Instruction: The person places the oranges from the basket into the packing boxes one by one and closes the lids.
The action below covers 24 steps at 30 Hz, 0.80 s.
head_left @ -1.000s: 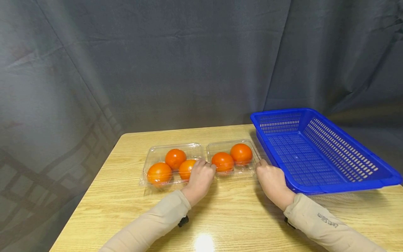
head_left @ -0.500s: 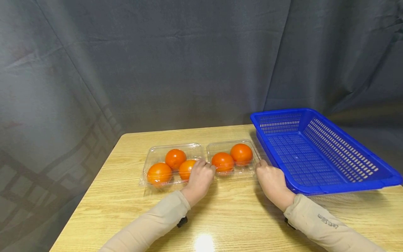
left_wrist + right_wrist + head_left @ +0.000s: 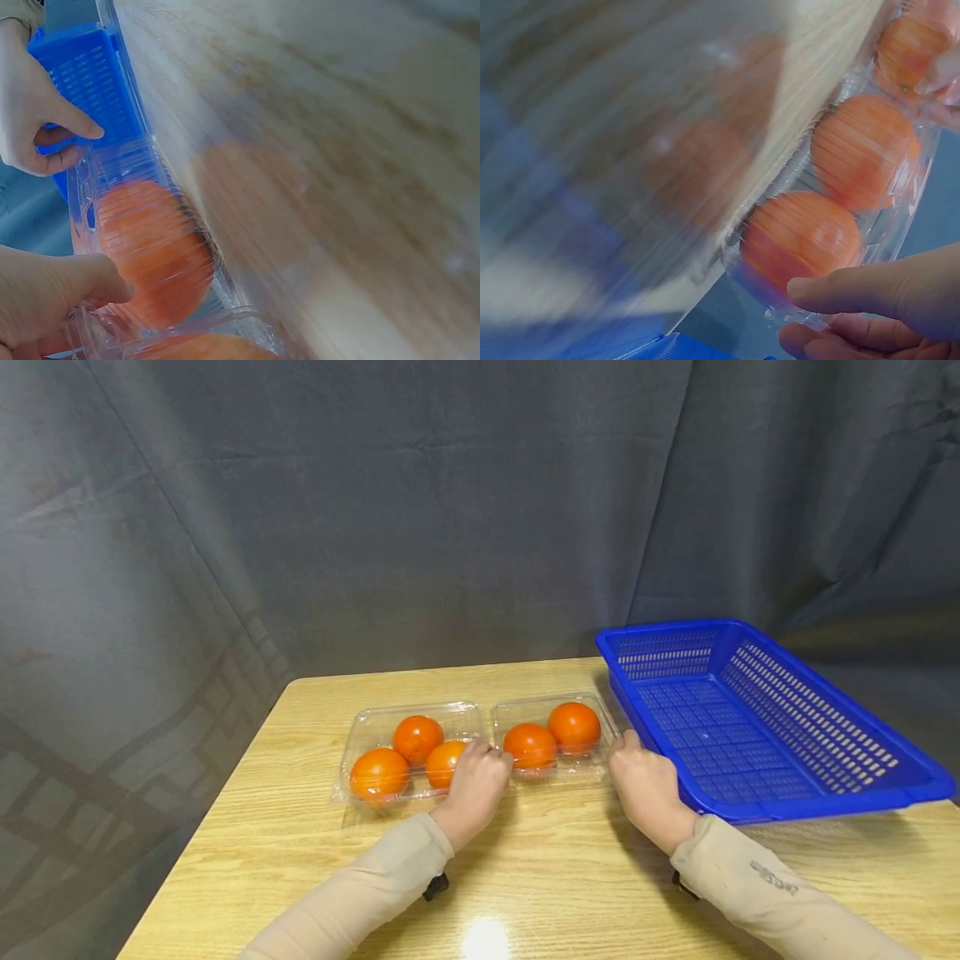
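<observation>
Several oranges (image 3: 417, 739) lie in a clear plastic fruit box (image 3: 553, 771) with two sections side by side: three show in the left section, two in the right. My left hand (image 3: 480, 781) pinches the front rim near the middle of the box, where the sections meet, and partly covers one orange. In the left wrist view its thumb lies over the rim, fingers curled beneath. At the right front corner, my right hand (image 3: 647, 789) holds the rim. The right wrist view shows its thumb (image 3: 847, 291) above the plastic edge and its curled fingers (image 3: 832, 345) below.
A blue slotted basket (image 3: 772, 806) stands close beyond the box's right end, partly behind my right hand. Under it all is a light wooden table (image 3: 555, 877). A grey curtain (image 3: 465, 527) hangs along the table's back edge.
My right hand has shifted slightly at the corner, with its knuckles a little higher. My left hand, the fruit box and the oranges hold almost the same places.
</observation>
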Each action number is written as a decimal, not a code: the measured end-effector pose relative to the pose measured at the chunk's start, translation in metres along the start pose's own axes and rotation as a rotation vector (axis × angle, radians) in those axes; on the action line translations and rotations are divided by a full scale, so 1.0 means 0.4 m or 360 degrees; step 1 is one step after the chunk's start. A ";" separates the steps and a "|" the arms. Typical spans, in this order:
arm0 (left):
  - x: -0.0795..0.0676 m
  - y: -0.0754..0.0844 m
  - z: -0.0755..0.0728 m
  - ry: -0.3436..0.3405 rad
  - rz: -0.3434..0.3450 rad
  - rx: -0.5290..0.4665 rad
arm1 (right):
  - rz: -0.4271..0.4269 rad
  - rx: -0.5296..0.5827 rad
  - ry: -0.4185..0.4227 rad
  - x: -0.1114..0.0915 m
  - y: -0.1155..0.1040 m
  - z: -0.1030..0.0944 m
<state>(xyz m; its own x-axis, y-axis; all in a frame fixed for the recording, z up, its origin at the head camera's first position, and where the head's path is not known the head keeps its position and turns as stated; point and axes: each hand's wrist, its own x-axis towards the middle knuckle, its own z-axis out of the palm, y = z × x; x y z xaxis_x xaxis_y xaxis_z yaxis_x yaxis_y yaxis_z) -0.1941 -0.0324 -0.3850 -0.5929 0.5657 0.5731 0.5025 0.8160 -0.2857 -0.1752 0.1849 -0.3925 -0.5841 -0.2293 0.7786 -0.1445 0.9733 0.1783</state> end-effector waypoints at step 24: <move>-0.001 0.001 0.001 0.0007 0.0002 -0.0013 | 0.0007 0.0023 -0.0013 0.007 -0.006 -0.001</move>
<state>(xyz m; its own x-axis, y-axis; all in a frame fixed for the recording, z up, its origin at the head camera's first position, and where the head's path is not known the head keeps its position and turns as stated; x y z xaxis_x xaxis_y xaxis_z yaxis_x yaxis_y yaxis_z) -0.1939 -0.0324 -0.3856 -0.5898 0.5660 0.5760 0.5083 0.8144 -0.2798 -0.1761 0.1820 -0.3904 -0.5912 -0.2249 0.7745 -0.1530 0.9742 0.1661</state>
